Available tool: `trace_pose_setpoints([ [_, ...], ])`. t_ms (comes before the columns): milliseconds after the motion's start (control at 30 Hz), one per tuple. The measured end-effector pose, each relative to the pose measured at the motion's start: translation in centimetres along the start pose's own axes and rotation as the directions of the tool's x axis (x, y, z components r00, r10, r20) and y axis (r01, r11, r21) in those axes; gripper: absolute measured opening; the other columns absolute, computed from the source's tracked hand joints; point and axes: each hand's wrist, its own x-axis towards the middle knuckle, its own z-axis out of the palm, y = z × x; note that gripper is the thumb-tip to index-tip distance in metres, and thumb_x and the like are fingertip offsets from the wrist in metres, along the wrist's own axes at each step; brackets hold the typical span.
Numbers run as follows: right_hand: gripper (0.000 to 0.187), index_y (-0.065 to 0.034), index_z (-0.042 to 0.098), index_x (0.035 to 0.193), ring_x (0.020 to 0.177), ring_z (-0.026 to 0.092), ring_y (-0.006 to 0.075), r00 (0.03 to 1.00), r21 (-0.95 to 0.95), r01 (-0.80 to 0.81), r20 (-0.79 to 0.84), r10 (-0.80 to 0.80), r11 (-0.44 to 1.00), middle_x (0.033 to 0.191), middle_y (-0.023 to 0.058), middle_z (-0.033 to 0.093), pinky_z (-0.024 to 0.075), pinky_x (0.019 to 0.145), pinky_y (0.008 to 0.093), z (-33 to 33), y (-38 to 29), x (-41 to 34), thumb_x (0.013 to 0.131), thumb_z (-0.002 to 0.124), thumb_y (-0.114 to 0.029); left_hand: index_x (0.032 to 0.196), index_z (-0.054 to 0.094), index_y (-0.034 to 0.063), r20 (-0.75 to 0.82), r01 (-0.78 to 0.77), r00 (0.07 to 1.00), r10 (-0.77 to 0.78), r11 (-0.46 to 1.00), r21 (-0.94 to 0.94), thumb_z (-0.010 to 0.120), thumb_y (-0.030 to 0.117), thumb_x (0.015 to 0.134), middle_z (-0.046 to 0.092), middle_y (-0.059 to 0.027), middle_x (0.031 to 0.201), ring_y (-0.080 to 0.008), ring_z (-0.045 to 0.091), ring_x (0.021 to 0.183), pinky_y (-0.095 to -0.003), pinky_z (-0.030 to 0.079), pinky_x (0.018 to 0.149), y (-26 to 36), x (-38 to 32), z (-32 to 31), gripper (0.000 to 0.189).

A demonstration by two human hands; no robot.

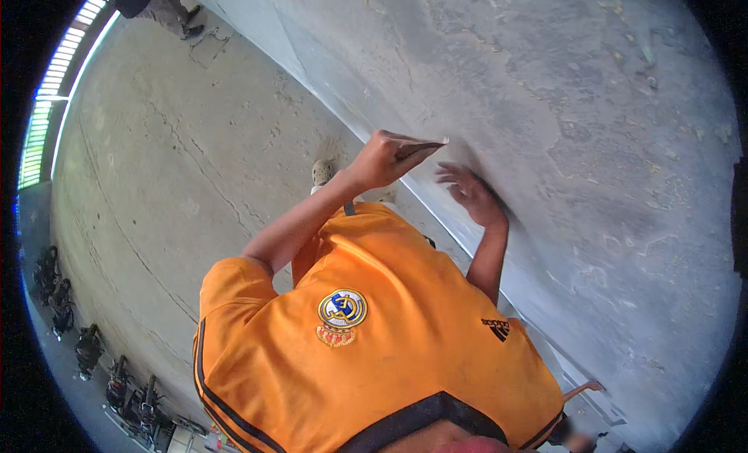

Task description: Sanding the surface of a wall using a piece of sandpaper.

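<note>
My left hand [377, 161] is shut on a thin, dark folded sheet [429, 144], pinched between the thumb and fingers. The sheet points toward the grey plastered wall [561, 172]; whether its tip touches the wall cannot be told. My right hand [470, 196] is by the wall, below and to the right of the sheet. Its fingers are spread, slightly blurred, with nothing seen in them. A dark shadow falls on the wall beside this hand. Rough patches and flaking lines mark the wall's surface.
Cracked concrete floor [175, 161] spreads to my left. A person [163, 12] is by the wall's far end. Another person's arm [584, 387] reaches to the wall at lower right. Several motorcycles [87, 348] are parked at lower left. A slatted opening [58, 73] lets in light.
</note>
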Motion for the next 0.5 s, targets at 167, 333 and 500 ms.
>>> trace_pose_setpoints([
  [167, 0.045, -0.0053, 0.058, 0.135, 0.118, 0.061, 0.0175, 0.879, 0.504, 0.462, -0.148, -0.454, 0.730, 0.131, 0.0069, 0.063, 0.0443, 0.104, 0.0347, 4.8, -3.0, 5.7, 0.095, 0.074, -0.017, 0.095, 0.078, 0.0002, 0.152, 0.370, 0.928, -0.340, 0.887, -0.275, 0.073, 0.020, 0.096, 0.055, -0.0032, 0.053, -0.0047, 0.045, 0.049, -0.0249, 0.042, 0.047, -1.2, -0.3, -1.2, 0.021],
  [333, 0.027, -0.0041, 0.068, 0.112, 0.107, 0.061, 0.0120, 0.926, 0.467, 0.290, -0.358, -0.122, 0.836, 0.111, 0.0019, 0.068, 0.0459, 0.100, 0.0335, 6.2, -3.3, 6.5, 0.090, 0.079, -0.015, 0.090, 0.074, -0.0007, -0.086, 0.315, 0.944, -0.318, 0.948, -0.042, 0.077, 0.018, 0.091, 0.069, -0.0066, 0.069, -0.0131, 0.064, 0.059, -0.0289, 0.052, 0.060, 1.5, 1.3, -2.7, 0.019],
  [500, 0.020, -0.0051, 0.069, 0.105, 0.099, 0.062, 0.0114, 0.882, 0.514, 0.265, -0.472, 0.011, 0.816, 0.100, 0.0001, 0.068, 0.0472, 0.093, 0.0310, 5.9, -0.9, 4.5, 0.091, 0.078, -0.015, 0.117, 0.067, -0.0007, -0.470, 0.028, 0.863, 0.188, 0.910, 0.414, 0.079, 0.014, 0.086, 0.068, -0.0218, 0.124, -0.0341, 0.066, 0.118, -0.0387, 0.054, 0.092, 1.1, 3.6, -7.1, 0.037],
])
